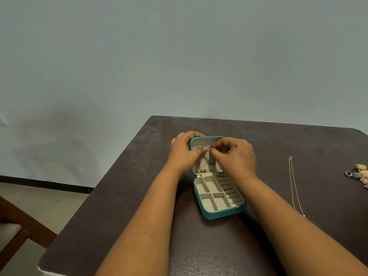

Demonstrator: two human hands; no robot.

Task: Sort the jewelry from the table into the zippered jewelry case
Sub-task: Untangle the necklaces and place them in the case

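While both forearms are stretched out over the dark table point(123, 206), the teal jewelry case point(219, 214) is seen lying open near the table's middle, its lid point(205, 138) propped up on the far side and its tray on the near side. The tray is divided by cream-lined partitions into several compartments, with a row of ring rolls along its right side; nothing is seen in these compartments. The left hand point(184, 151) is curled round the lid's left edge, thumb laid across the lid's lining. The right hand point(237, 155) is held against the lid's inner face, fingertips bunched tightly together in a pinch on a gold chain point(209, 161), which hangs in loops down the lining. A second fine chain appears to hang at the lid's left side; its attachment cannot be made out. A thin gold necklace point(294, 186) is laid out straight on the table, well apart to the right of the case. A cluster of shell-like jewelry point(360, 174) is noted at the table's right edge, partly cut off by the frame.
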